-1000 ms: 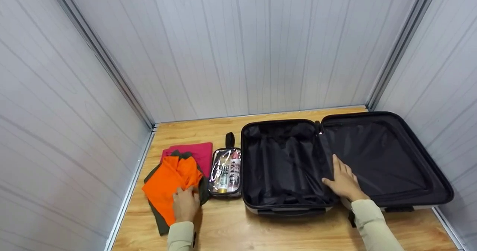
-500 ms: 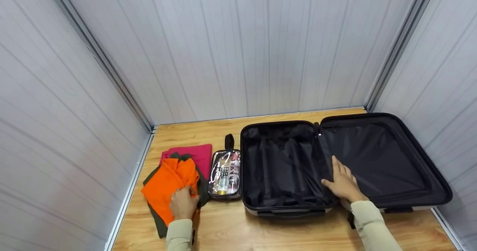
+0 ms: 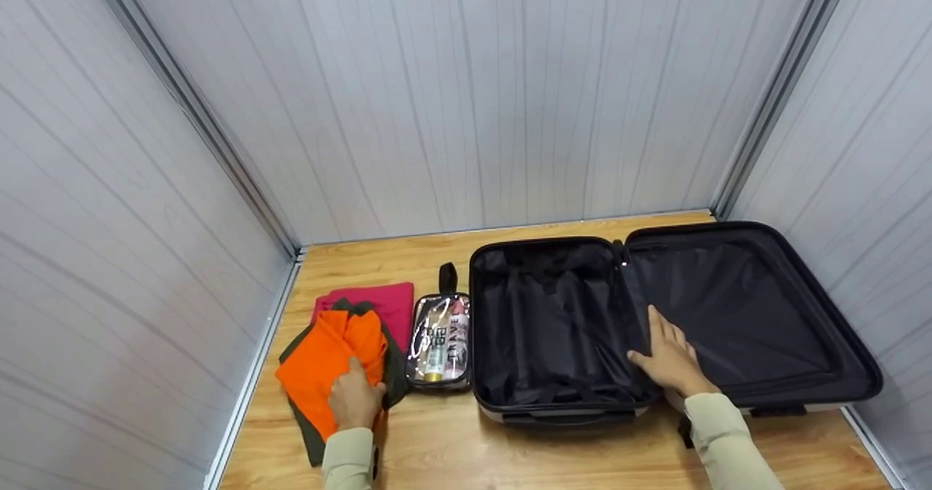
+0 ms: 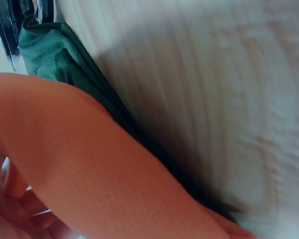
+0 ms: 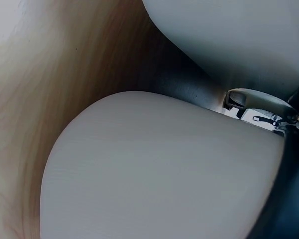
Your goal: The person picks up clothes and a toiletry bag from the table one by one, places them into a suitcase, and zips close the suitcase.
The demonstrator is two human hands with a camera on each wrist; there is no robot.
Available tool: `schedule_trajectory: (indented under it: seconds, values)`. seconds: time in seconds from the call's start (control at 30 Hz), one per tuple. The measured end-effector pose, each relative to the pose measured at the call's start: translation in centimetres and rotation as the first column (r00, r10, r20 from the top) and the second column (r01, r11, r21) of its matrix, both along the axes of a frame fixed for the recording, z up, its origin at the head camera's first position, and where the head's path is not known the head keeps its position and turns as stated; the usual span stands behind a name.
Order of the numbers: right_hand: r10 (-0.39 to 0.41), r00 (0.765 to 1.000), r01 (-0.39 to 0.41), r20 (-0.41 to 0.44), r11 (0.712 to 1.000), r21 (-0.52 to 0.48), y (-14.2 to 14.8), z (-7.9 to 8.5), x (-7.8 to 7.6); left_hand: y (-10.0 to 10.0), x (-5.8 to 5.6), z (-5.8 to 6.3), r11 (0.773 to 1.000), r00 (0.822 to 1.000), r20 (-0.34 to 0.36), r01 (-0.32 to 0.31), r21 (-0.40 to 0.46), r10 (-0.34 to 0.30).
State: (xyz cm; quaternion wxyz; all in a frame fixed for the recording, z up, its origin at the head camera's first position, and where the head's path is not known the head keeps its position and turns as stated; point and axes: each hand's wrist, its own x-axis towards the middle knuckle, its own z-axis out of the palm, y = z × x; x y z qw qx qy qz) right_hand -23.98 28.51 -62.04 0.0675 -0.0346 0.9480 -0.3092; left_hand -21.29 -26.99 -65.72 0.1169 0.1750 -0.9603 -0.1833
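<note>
My left hand (image 3: 355, 397) lies on an orange garment (image 3: 313, 373), index finger stretched forward over it and the other fingers bent. In the left wrist view, curled fingers (image 4: 27, 209) show beside the raised orange cloth (image 4: 89, 154). Under it spreads a dark green garment (image 3: 397, 373), and a magenta one (image 3: 389, 301) is beneath that at the back. Well to the right, my right hand (image 3: 673, 359) rests with straight fingers on the middle edge of an open black-lined suitcase (image 3: 553, 322). The right wrist view shows the suitcase's pale outer shell (image 5: 164, 169), not the hand.
A clear toiletry pouch (image 3: 439, 341) with bottles stands between the clothes and the suitcase. The suitcase's lid half (image 3: 735, 308) lies flat near the right wall. Pale panel walls (image 3: 473, 111) enclose the wood-look floor (image 3: 466, 446) at the back and sides.
My left hand has shifted slightly left and toward me, and its index finger has straightened. The orange cloth's right side has drawn in a little. My right hand keeps its place.
</note>
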Motion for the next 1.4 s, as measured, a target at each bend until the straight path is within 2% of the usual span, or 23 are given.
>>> schedule_trajectory:
  seconds: [0.2, 0.4, 0.6, 0.83, 0.97, 1.13, 1.4]
  values:
    - [-0.002, 1.000, 0.002, -0.002, 1.000, -0.004, -0.04, -0.03, 0.00, -0.17, 0.00, -0.06, 0.998, 0.999, -0.030, -0.035, 0.048, 0.036]
    - [-0.004, 1.000, 0.004, 0.000, 1.000, -0.001, -0.09, -0.03, 0.01, -0.27, 0.16, 0.27, 0.994, 0.998, 0.011, -0.057, 0.097, 0.057]
    - [-0.006, 1.000, 0.006, 0.000, 1.000, -0.002, -0.06, -0.02, -0.01, -0.51, 0.22, 0.58, 0.997, 0.998, 0.048, -0.037, 0.071, 0.034]
    - [-0.013, 1.000, 0.013, -0.001, 1.000, -0.008, -0.06, -0.19, -0.04, -0.59, 0.17, 0.48, 0.999, 0.999, 0.029, -0.034, 0.037, 0.033]
    - [-0.033, 0.999, 0.033, -0.020, 0.999, -0.023, -0.07, -0.39, 0.04, -0.59, 0.17, 0.51, 0.998, 0.998, 0.042, -0.038, 0.041, 0.036]
    - [-0.069, 0.997, 0.068, -0.033, 0.998, -0.016, -0.03, -0.72, 0.14, -0.61, 0.24, 0.60, 0.995, 0.994, 0.091, -0.068, 0.070, 0.061]
    - [-0.146, 0.979, 0.150, -0.144, 0.988, 0.020, -0.10, -0.92, 0.36, -0.81, 0.02, 0.47, 0.984, 0.989, 0.128, -0.097, 0.152, 0.078]
